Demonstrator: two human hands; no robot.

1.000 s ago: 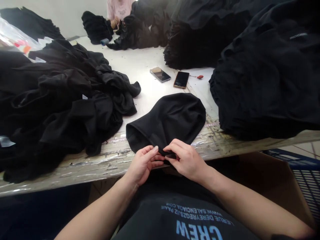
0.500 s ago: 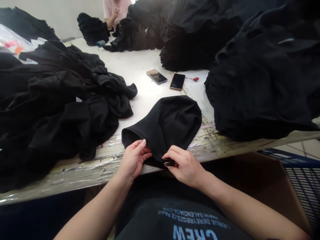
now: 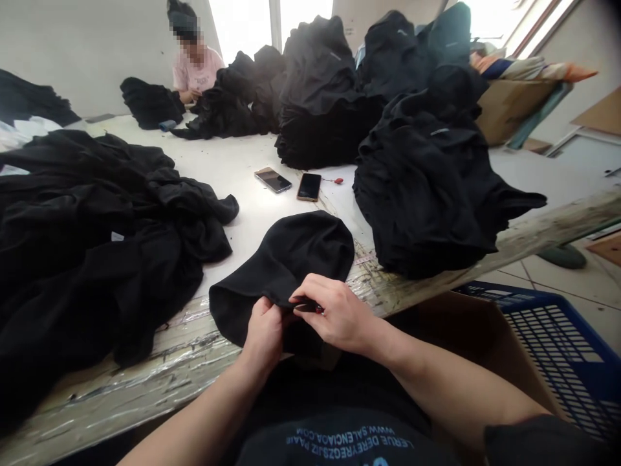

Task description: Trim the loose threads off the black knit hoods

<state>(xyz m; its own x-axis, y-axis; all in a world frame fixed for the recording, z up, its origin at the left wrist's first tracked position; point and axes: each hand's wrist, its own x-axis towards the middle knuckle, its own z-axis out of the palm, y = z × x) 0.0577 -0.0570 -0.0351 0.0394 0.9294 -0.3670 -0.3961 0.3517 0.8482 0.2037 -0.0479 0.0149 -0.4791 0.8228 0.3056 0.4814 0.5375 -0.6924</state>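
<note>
A black knit piece shaped like a hood (image 3: 284, 265) lies at the table's near edge, its open end towards my left. My left hand (image 3: 264, 333) pinches a fold of it on the near side. My right hand (image 3: 342, 314) sits just beside, at the fabric's edge, with its fingers closed on a small dark tool with a red spot (image 3: 310, 307). Most of that tool is hidden by my fingers, so I cannot tell exactly what kind it is.
Heaped black garments (image 3: 92, 259) fill the table's left, with more piles (image 3: 422, 181) right and behind. Two phones (image 3: 291, 184) and a small red-handled tool (image 3: 337, 180) lie on the white table (image 3: 237, 162). A co-worker (image 3: 196, 71) sits beyond. A cardboard box (image 3: 451, 330) and blue crate (image 3: 548, 349) stand below right.
The view has swung up and left, showing more of the room. My left hand has moved from the fabric's edge to pinch a fold, and the hood has turned slightly. The right hand keeps the tool.
</note>
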